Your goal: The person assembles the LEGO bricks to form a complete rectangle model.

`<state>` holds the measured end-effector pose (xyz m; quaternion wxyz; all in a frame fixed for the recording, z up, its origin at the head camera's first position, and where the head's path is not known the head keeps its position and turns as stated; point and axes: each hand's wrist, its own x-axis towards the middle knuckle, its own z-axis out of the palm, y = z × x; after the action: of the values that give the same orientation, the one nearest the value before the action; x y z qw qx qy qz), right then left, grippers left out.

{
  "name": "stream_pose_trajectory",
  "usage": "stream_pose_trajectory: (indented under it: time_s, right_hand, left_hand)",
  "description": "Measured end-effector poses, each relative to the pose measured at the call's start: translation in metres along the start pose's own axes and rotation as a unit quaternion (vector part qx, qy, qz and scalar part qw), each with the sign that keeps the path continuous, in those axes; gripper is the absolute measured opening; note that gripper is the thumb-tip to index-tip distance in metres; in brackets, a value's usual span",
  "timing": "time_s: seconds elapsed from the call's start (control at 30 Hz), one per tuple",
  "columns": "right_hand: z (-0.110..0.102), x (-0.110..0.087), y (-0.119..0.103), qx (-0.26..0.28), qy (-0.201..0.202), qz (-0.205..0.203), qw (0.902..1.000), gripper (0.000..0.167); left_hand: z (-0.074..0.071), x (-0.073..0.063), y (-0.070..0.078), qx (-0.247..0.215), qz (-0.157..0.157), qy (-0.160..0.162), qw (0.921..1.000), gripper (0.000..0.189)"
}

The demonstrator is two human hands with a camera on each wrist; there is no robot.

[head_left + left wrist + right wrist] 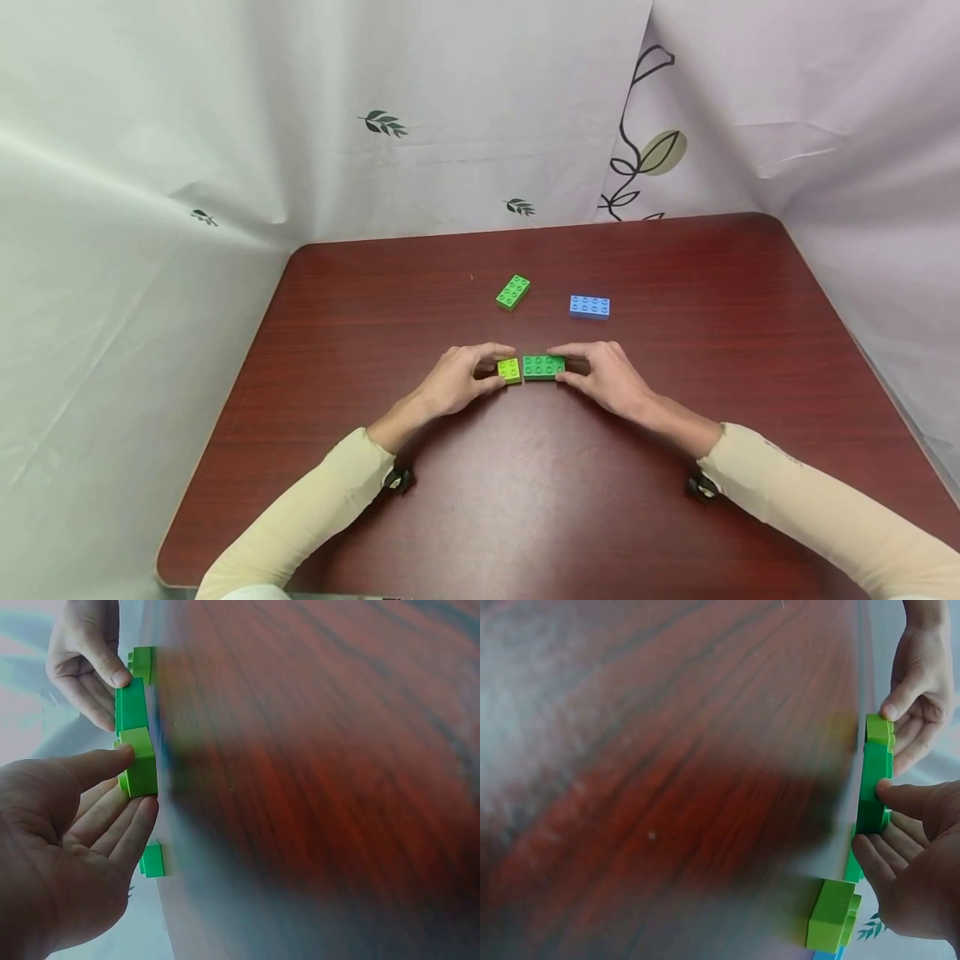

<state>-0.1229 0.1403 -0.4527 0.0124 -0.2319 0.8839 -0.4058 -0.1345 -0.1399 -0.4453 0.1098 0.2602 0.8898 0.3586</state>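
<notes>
My left hand (457,379) pinches a small lime-green building brick (508,371) between thumb and fingers. With its thumb and fingers, my right hand (609,379) grips a longer dark green building brick (542,367). The two bricks stand end to end, studs up, with a thin gap in the head view. In the wrist views their ends overlap, so contact is hard to judge. Another lime-green brick (831,915) lies near my right hand in the right wrist view; I cannot make it out in the head view.
Toward the back of the dark red wooden table (360,308) lies a bright green brick (513,292), set at a slant. A light blue brick (589,307) is to its right. White patterned cloth (465,167) hangs behind the table and along its sides.
</notes>
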Motion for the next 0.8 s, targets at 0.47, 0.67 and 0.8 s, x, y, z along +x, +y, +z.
stream_pose_trajectory:
  time_s: [0.47,0.67,0.8]
  right_hand:
    - [0.0063,-0.0074,0.0000,-0.017,-0.012,-0.003,0.9998,0.038]
    - [0.0083,-0.0077,0.0010,-0.018,-0.012,-0.008,0.9997,0.038]
    - [0.0092,-0.0084,0.0012,-0.010,-0.013,-0.006,0.9998,0.038]
  left_hand:
    - [0.0048,-0.0012,-0.0030,-0.006,0.017,-0.018,0.9997,0.045]
    - [0.0050,-0.0018,-0.0035,-0.006,0.022,-0.022,0.9995,0.046]
    - [0.0050,-0.0020,-0.0037,-0.007,0.024,-0.023,0.9994,0.046]
